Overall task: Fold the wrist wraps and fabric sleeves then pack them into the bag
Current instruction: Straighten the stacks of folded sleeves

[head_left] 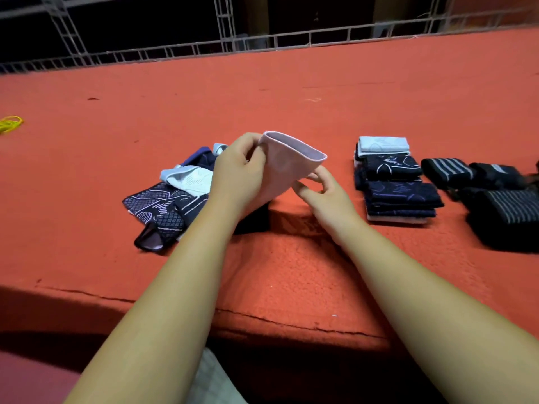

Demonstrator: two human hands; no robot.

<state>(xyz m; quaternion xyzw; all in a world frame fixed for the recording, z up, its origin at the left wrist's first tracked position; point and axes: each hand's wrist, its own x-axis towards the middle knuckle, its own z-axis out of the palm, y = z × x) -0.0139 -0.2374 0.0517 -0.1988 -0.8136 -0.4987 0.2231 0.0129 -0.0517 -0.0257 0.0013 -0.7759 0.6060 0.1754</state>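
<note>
**Foreground.** A strip of pale checked cloth (210, 377) lies at the lower edge of the view. Two bare forearms reach forward from there over the cracked front lip of a red-surfaced desk (291, 272).

**Middle ground.** The hands are raised above the desk, close together, with a pale pink fabric sleeve (281, 167) between them. The left hand (236, 167) grips the sleeve's upper rim, fingers and thumb curled round the cloth. The sleeve's opening faces up and away from the camera. The right hand (323, 188) has its fingers curled against the sleeve's lower right edge; whether it actually pinches the cloth cannot be told. A dark fold of cloth (253, 218) shows beneath the left wrist, resting on the desk.

**To either side.** A loose heap of unfolded sleeves (172, 202), navy with white patterning and pale blue parts, lies just left of the left hand. On the right stands a neat stack of folded sleeves (393, 188), topped by a pale blue one. Beside it, further right, lie black wrist wraps (495, 211) with grey stripes.

**Background.** A yellow cord (10, 124) lies at the far left of the desk. A grey metal lattice frame (224, 45) runs along the desk's far edge against darkness.
</note>
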